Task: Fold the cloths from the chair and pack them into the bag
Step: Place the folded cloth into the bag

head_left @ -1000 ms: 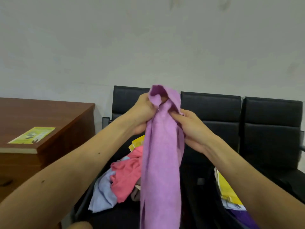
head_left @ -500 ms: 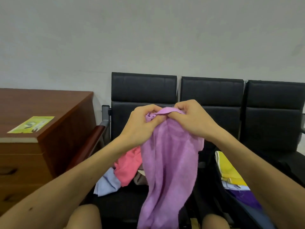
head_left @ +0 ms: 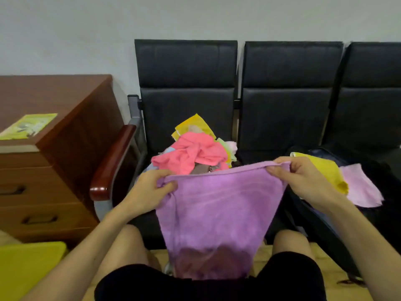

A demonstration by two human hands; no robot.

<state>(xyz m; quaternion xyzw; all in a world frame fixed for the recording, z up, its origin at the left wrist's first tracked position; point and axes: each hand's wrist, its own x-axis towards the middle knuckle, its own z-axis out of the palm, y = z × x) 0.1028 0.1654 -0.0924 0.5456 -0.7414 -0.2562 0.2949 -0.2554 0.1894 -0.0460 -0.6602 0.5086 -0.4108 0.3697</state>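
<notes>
Purple cloth [head_left: 217, 205], bunched into a hanging rope a second earlier, was now spread wide above the lap, in front of the chair [head_left: 186, 66]. The left grip [head_left: 149, 190] pinched one top corner and the right grip [head_left: 303, 181] the other, fingers curled on the hem. Straightening looked finished, so folding could begin. The bag [head_left: 321, 231] sat just to the right.

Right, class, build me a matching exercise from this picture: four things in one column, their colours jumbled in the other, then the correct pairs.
Things
1 stretched cloth, pinched by the left hand and right hand
2 top cloth of the pile
3 chair
4 desk

Colours
A black
B brown
C purple
D pink

Pairs: 1-C, 2-D, 3-A, 4-B.
</notes>
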